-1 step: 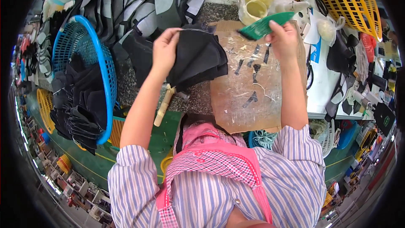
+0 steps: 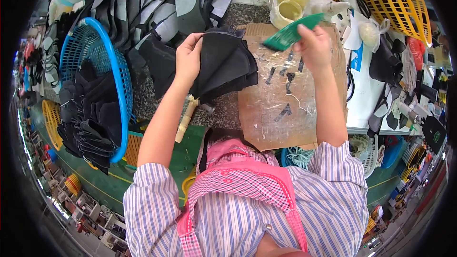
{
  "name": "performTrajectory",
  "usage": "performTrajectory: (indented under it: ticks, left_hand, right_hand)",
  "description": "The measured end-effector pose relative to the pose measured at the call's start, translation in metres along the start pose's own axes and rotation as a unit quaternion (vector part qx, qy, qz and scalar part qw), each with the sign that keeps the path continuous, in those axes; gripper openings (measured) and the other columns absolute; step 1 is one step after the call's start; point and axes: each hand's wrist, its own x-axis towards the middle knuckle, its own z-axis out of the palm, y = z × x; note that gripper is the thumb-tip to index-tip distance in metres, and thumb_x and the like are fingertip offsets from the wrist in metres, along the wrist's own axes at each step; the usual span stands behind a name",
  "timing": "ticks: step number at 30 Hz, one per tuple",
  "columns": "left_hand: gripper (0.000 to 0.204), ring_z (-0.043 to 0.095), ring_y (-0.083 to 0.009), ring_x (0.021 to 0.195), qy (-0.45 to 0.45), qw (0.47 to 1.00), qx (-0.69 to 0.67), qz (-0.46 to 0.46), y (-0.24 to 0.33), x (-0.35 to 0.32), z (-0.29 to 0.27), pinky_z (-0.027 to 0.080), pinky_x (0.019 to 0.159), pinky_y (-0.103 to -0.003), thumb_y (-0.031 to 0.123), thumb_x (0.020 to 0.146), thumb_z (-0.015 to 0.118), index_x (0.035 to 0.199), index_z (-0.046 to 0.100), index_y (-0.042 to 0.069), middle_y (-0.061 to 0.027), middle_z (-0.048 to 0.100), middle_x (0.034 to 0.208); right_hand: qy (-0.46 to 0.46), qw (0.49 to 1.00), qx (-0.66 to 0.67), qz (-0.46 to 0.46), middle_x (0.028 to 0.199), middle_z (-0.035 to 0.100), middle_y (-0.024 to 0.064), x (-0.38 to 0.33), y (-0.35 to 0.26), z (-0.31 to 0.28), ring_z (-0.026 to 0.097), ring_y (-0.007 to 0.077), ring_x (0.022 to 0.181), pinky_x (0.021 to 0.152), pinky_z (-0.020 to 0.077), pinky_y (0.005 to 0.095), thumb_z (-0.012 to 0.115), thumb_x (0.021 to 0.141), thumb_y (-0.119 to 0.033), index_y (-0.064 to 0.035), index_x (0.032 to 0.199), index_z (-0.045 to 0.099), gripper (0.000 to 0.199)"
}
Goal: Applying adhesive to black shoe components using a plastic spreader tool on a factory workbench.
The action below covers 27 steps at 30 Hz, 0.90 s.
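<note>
My left hand [image 2: 188, 59] grips a stack of black fabric pieces [image 2: 228, 66] by its upper left edge and holds it over the speckled bench. My right hand [image 2: 312, 47] holds a flat green brush [image 2: 288, 34] just right of the stack, its bristle end pointing left toward the pieces. Both are above a glue-stained cardboard sheet [image 2: 285, 114] that lies on the bench in front of me. A pale open glue pot [image 2: 284, 13] stands just beyond the brush.
A blue plastic basket [image 2: 121, 81] at left holds more black pieces [image 2: 88, 119]. Rows of grey and black cut pieces [image 2: 157, 4] lie at the back. A yellow basket [image 2: 395, 0] sits at far right. A pale-handled tool [image 2: 184, 120] lies under my left forearm.
</note>
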Motion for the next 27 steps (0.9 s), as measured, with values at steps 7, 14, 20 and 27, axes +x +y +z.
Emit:
performTrajectory:
  ticks: [7, 14, 20, 27]
  left_hand:
    - [0.031, 0.05, -0.0226, 0.097, -0.036, 0.926, -0.375, 0.035, 0.016, 0.023, -0.052, 0.043, 0.081, -0.033, 0.021, 0.084, 0.042, 0.108, 0.047, 0.002, -0.0119, 0.051, 0.108]
    - [0.04, 0.048, -0.0177, 0.1, -0.089, 0.989, -0.055, -0.102, 0.013, 0.019, -0.041, 0.038, 0.086, -0.029, 0.03, 0.085, 0.04, 0.116, 0.046, 0.005, -0.0078, 0.05, 0.112]
    - [0.06, 0.055, -0.0129, 0.086, -0.169, 0.93, -0.059, -0.32, 0.037, 0.038, -0.031, 0.041, 0.077, -0.022, 0.053, 0.083, 0.03, 0.108, 0.054, 0.004, -0.0077, 0.059, 0.093]
    - [0.031, 0.054, -0.0094, 0.075, -0.192, 0.957, 0.174, -0.127, 0.034, 0.03, -0.018, 0.041, 0.07, -0.021, 0.009, 0.067, 0.065, 0.095, 0.058, 0.0, -0.0036, 0.059, 0.083]
  right_hand:
    - [-0.323, 0.883, -0.268, 0.211, 0.069, 0.055, -0.0015, -0.007, 0.016, 0.046, 0.039, 0.0014, 0.048, 0.04, 0.0285, 0.0159, 0.055, 0.072, -0.016, -0.0034, 0.097, 0.06, 0.028]
    - [-0.131, 0.983, 0.033, 0.127, 0.082, 0.061, 0.0144, -0.006, -0.004, 0.014, 0.052, 0.0078, 0.048, 0.038, 0.0383, 0.0177, 0.052, 0.078, -0.015, -0.0026, 0.084, 0.051, 0.014]
    - [-0.078, 0.996, 0.01, 0.043, 0.077, 0.06, 0.0101, 0.009, 0.007, 0.019, 0.058, 0.0139, 0.055, 0.048, 0.0477, 0.0235, 0.05, 0.08, -0.006, -0.001, 0.091, 0.053, 0.012]
    - [-0.111, 0.978, -0.152, -0.091, 0.069, 0.057, 0.0015, 0.049, 0.036, 0.054, 0.054, 0.0089, 0.058, 0.053, 0.0434, 0.0203, 0.055, 0.076, -0.001, -0.0012, 0.083, 0.059, 0.008]
